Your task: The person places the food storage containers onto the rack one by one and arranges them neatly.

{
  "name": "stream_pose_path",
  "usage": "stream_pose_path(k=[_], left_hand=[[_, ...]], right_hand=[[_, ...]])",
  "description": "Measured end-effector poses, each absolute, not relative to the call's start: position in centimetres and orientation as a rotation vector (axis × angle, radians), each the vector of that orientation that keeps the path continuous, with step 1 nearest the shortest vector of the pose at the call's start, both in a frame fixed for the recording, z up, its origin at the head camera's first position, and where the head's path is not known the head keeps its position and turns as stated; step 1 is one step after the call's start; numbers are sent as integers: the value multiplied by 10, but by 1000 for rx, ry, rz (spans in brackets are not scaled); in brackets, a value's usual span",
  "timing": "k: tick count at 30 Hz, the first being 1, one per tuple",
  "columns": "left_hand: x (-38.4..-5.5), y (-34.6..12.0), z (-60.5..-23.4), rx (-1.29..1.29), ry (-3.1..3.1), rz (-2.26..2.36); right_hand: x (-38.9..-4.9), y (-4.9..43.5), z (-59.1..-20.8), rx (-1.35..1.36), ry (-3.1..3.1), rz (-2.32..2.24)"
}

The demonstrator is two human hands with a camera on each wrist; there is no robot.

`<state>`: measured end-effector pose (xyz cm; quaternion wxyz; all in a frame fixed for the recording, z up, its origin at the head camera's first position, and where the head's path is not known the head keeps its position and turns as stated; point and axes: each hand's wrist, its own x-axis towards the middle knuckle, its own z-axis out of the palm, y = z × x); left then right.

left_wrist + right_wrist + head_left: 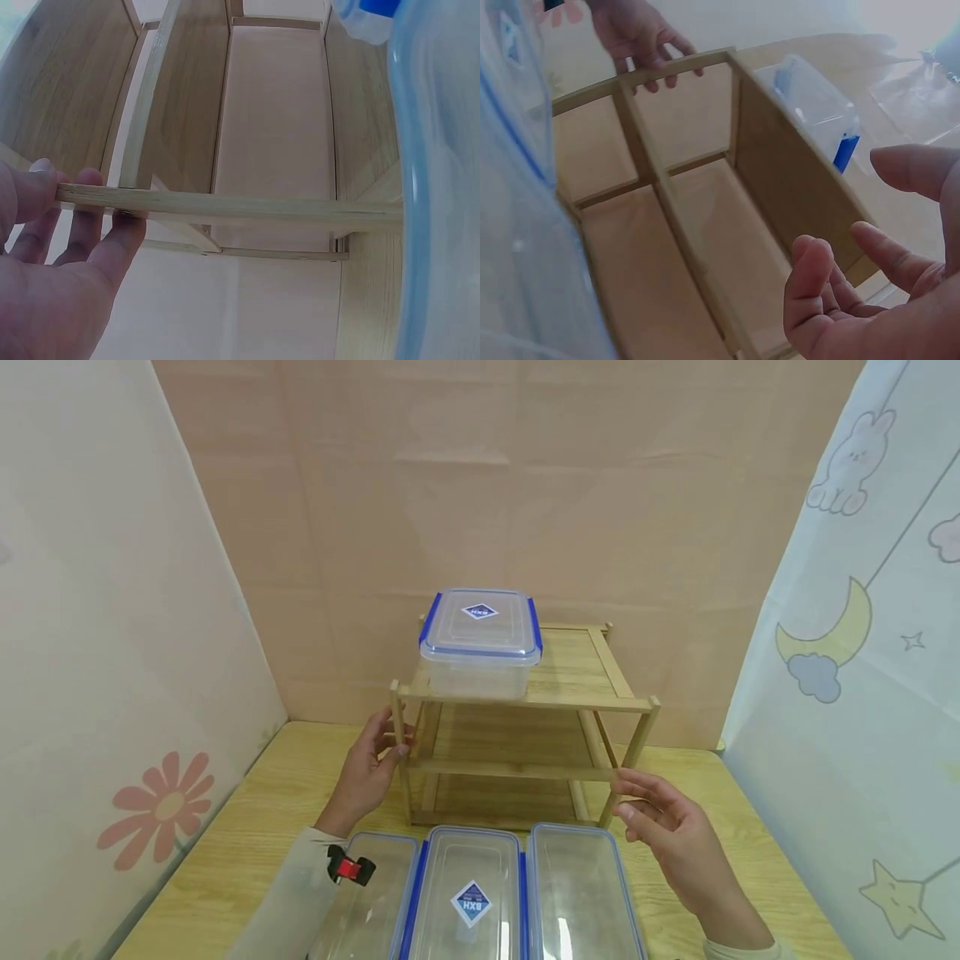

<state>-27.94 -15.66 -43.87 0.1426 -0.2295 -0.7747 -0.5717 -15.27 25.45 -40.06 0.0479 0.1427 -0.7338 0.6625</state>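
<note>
A person's left hand [367, 768] grips a wooden rack [517, 769] by its left front post [406, 785], near the joint with the middle shelf's rail, as the rack stands upright on a wood-grain worktop [232, 843]. The post lies between the thumb and the fingers [120, 244], the thumb on the near side and the fingers curled behind it, as the left wrist view shows.

Opposite, the right hand [675, 835] is at the right front post [637, 739]; its fingers [892, 259] are loosely bent and parted from the thumb, with nothing pinched between them. The fingertips overlap the post in the head view, but whether they touch it cannot be told.

On the rack's top shelf, toward its left side and above both hands, sits a clear container [480, 639] with a labelled lid and blue side clips. In the foreground, just before the rack and between the forearms, three more clear containers form a side-by-side row: a left one [371, 893], a labelled middle one [468, 860] and a right one [581, 885].
</note>
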Motion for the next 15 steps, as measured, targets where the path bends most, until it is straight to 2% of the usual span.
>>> stream_pose_path(k=[8, 15], left_hand=[[-277, -155, -437, -622, -2263, -1659], [-262, -151, -418, -638, -2265, -1685]], right_hand=[[-144, 264, -433, 151, -2415, 1886], [-142, 274, -465, -45, -2513, 1830]])
